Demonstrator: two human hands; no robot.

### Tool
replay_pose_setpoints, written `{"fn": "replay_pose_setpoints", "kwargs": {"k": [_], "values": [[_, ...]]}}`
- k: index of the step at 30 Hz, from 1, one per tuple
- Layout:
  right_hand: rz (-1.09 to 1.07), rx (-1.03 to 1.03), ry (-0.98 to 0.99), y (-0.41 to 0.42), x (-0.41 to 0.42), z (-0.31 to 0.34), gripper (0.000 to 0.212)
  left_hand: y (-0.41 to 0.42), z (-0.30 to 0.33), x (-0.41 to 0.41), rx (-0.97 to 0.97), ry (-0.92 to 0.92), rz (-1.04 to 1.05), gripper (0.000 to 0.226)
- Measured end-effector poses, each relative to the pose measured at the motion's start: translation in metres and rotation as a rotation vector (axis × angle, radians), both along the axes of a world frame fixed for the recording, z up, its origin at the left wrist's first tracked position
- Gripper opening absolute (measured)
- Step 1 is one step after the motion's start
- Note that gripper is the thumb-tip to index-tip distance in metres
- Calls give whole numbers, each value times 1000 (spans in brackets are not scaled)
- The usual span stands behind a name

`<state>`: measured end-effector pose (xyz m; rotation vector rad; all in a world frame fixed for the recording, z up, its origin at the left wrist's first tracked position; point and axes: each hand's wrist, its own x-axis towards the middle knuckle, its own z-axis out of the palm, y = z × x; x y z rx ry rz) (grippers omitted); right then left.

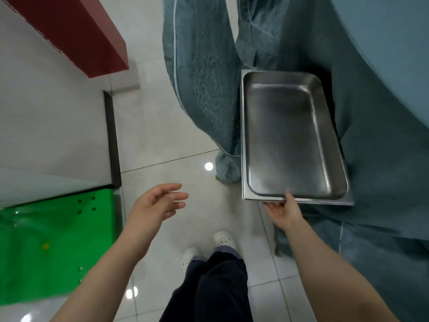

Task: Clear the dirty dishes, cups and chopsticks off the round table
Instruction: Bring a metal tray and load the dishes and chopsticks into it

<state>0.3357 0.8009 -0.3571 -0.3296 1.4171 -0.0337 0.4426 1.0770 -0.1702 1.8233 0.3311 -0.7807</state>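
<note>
An empty stainless steel tray point(292, 135) is held out over the floor beside a table draped in a blue-grey cloth point(383, 112). My right hand point(282, 211) pinches the tray's near rim, thumb on top and fingers underneath. My left hand point(157, 204) hovers over the floor to the left of the tray, fingers relaxed and spread, holding nothing. No dishes, cups or chopsticks are in view.
A chair in a blue-grey cover point(202, 89) stands just left of the tray. A white wall point(51, 112) with a red ledge point(76, 31) and a green panel point(53, 247) lies on the left. My feet point(209, 247) stand on shiny white floor tiles.
</note>
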Motion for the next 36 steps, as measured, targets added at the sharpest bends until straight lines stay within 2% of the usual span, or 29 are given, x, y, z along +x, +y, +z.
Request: {"fn": "replay_pose_setpoints", "kwargs": {"k": [2, 5, 9, 20, 27, 31, 36], "values": [[82, 21, 30, 3, 5, 6, 15, -2, 3, 1, 1, 0, -23, 28], [120, 35, 24, 13, 6, 20, 13, -6, 10, 2, -7, 1, -77, 27], [47, -6, -35, 31, 0, 42, 9, -7, 18, 3, -23, 8, -154, 25], [-92, -33, -199, 110, -45, 137, 16, 22, 32, 5, -119, 71, -364, 21], [-182, -93, -234, 171, -84, 205, 34, 42, 49, -12, -117, 110, -560, 58], [-196, -116, -261, 204, -106, 244, 21, 45, 63, -20, -85, 82, -681, 75], [-209, -152, -256, 235, -135, 278, 17, 43, 85, -33, -150, 57, -735, 75]]}}
